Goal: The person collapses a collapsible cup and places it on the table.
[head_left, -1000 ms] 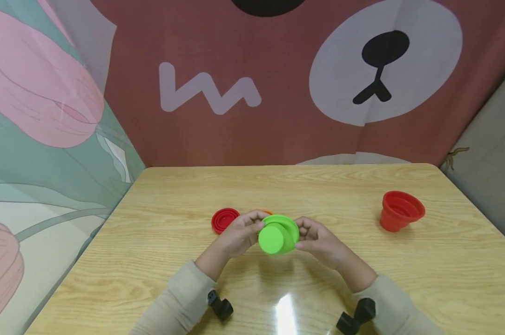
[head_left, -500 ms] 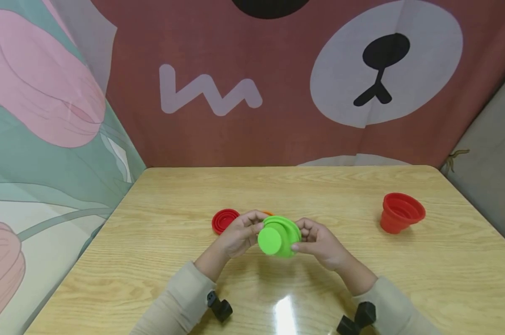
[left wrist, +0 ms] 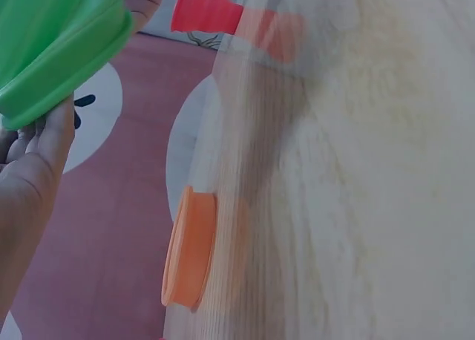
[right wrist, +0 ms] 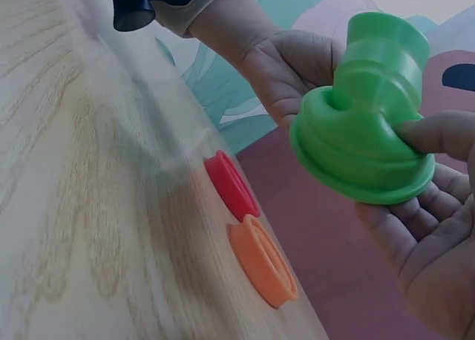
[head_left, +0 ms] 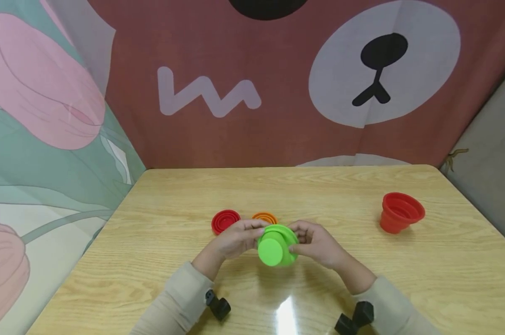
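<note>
Both hands hold a green collapsible silicone cup (head_left: 273, 249) above the table, its small round base turned toward the head camera. My left hand (head_left: 237, 239) grips the rim from the left. From the right, my right hand (head_left: 317, 244) pinches it, thumb pressed into the wall and fingers under the rim. In the right wrist view the green cup (right wrist: 371, 125) is partly folded, its wall buckled on one side while the base section stands out. Behind the hands lie a flattened red cup (head_left: 225, 221) and a flattened orange cup (head_left: 265, 217).
An extended red cup (head_left: 400, 212) stands upright at the right of the wooden table (head_left: 185, 190). A printed cloth (head_left: 277, 135) hangs along the table's back edge. Black cameras (head_left: 218, 304) sit at both wrists.
The green cup and both hands have moved slightly toward the body, uncovering more of the orange cup. My right thumb has shifted inward from the rim onto the cup's wall.
</note>
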`<control>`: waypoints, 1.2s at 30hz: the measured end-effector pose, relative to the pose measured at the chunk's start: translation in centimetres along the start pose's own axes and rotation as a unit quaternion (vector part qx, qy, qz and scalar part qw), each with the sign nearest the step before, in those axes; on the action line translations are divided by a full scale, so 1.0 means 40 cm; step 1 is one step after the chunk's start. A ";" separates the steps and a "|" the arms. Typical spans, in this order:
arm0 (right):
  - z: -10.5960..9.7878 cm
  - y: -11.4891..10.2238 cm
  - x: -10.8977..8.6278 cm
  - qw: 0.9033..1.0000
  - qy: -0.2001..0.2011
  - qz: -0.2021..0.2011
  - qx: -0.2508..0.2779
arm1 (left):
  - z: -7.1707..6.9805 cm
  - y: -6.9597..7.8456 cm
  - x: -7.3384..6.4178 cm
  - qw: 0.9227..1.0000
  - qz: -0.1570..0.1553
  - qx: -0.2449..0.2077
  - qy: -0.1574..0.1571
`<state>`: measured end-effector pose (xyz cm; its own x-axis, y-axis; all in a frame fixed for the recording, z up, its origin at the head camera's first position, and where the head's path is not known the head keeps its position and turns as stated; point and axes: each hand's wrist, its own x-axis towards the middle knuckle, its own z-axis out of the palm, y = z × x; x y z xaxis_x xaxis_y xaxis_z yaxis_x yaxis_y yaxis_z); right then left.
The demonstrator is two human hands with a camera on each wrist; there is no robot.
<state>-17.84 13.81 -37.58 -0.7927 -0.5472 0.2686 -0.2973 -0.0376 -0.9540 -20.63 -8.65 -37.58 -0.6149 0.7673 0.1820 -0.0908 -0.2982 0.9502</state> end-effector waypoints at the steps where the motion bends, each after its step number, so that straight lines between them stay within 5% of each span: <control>1: 0.000 -0.001 0.000 1.000 -0.001 0.003 -0.002 | -0.001 -0.001 0.000 1.000 -0.002 0.007 0.006; 5: 0.000 0.002 0.001 0.999 0.011 0.010 0.031 | 0.000 -0.005 0.004 0.999 0.029 0.018 0.028; 10: -0.002 0.011 0.001 0.993 -0.006 -0.008 0.121 | 0.009 -0.005 0.006 0.995 0.065 -0.045 0.065; 19: 0.010 0.011 0.001 0.989 0.029 0.014 0.145 | 0.024 -0.003 0.012 0.986 0.051 -0.080 0.140; 29: 0.017 0.005 0.006 0.984 0.051 -0.006 0.168 | 0.026 -0.006 0.015 0.987 0.055 -0.074 0.130; 36: 0.019 -0.006 0.009 0.986 0.073 0.023 0.148 | 0.027 -0.004 0.014 0.988 0.052 -0.056 0.137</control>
<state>-17.67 12.99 -37.34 -0.8761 -0.4290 0.2199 -0.1084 -0.2692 -0.9570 -20.10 -7.57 -37.37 -0.8125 0.5520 0.1874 -0.0924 -0.4394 0.8935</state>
